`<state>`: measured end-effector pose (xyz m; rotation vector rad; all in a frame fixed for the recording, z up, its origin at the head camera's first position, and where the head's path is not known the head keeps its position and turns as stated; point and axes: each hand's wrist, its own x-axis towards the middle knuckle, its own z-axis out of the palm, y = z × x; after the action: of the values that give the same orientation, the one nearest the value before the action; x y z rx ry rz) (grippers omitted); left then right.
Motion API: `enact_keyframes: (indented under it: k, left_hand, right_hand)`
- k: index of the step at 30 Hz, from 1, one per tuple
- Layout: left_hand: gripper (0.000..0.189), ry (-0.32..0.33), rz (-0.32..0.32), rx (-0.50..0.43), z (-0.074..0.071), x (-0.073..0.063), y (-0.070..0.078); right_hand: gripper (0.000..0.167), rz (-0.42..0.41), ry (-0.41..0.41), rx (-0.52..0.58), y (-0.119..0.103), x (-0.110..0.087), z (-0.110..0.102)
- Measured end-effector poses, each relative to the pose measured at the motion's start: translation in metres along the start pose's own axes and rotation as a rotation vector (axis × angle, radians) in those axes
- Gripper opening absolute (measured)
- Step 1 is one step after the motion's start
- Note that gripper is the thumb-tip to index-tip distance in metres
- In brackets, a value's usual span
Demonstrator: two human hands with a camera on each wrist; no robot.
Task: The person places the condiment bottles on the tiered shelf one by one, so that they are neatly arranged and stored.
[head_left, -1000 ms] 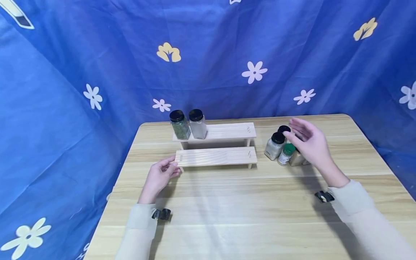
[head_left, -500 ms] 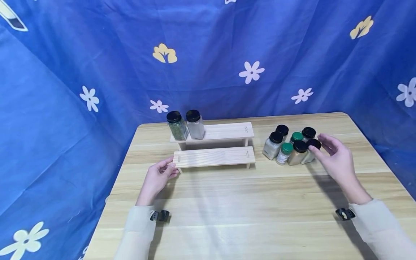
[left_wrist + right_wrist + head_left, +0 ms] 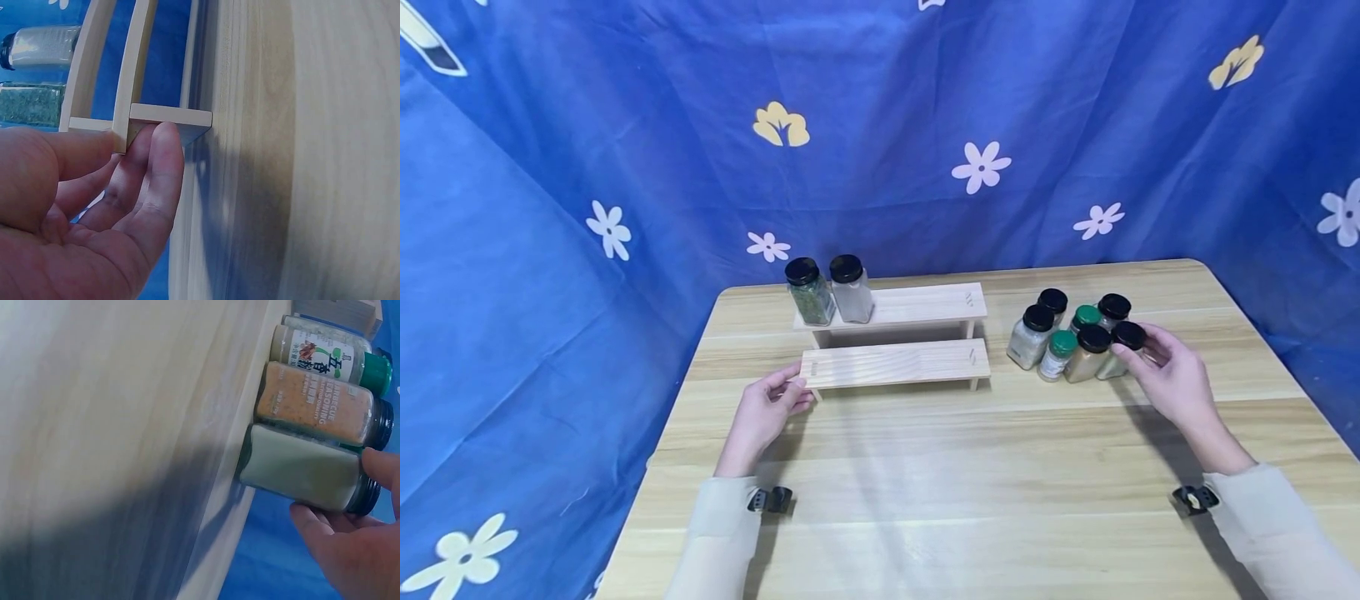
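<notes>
Around me a deep blue cloth (image 3: 880, 208) printed with white flowers and yellow shapes hangs in soft creases behind and beside a pale, streaky wood-grained tabletop (image 3: 887, 483). The tabletop's far edge crosses the middle of the frame, rounded at the corners, and its sides spread toward the lower left and right. Left of centre stand a raised, long pale wooden shelf (image 3: 925, 304) and, in front, a lower, long pale wooden shelf (image 3: 895, 364). The raised one carries, toward its left end, a black-lidded square glass jar of green flakes (image 3: 812, 302) and a black-lidded square glass jar of whitish contents (image 3: 854, 302).

A strip of tabletop separates the shelves' right ends from a close cluster at right, where a black-lidded glass jar of orange seasoning (image 3: 312, 403) stands beside a green-lidded small jar with a white label (image 3: 1055, 364). A broad sweep of wood runs from the lower shelf's front down to the bottom of the frame, between two pale sleeves (image 3: 1262, 508).

Of the hands, the left hand (image 3: 767, 412) pinches the lower shelf's left end; the right hand (image 3: 1176, 379) grips a black-lidded glass jar of pale contents (image 3: 300, 465), upright at the cluster's right side
</notes>
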<state>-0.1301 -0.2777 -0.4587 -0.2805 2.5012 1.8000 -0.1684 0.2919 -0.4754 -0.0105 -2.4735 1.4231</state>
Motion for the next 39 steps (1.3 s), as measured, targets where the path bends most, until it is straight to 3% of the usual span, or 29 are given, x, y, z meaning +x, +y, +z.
enact_keyframes:
  k: [7,14,22,26,31,39]
  left_hand:
    - [0.045,0.005,0.010,0.005,-0.004,-0.002,-0.001]
    - [0.045,0.003,0.015,0.014,-0.007,-0.004,0.000]
    - [0.044,0.015,0.031,0.015,-0.009,-0.003,0.001]
    - [0.044,0.007,0.042,0.016,-0.007,-0.001,0.002]
    - [0.043,0.000,0.047,0.008,-0.002,0.000,0.003]
    - [0.042,0.011,0.023,0.010,0.000,-0.001,0.001]
  right_hand:
    - [0.049,-0.006,0.029,0.041,-0.016,0.002,-0.014]
    - [0.028,-0.052,0.081,0.089,-0.042,0.009,-0.035]
    - [0.038,-0.060,0.128,0.048,-0.076,0.019,-0.036]
    - [0.042,-0.078,0.118,0.041,-0.094,0.026,-0.026]
    - [0.041,-0.117,0.069,0.120,-0.117,0.037,0.002]
    - [0.045,-0.192,-0.092,0.178,-0.161,0.047,0.059]
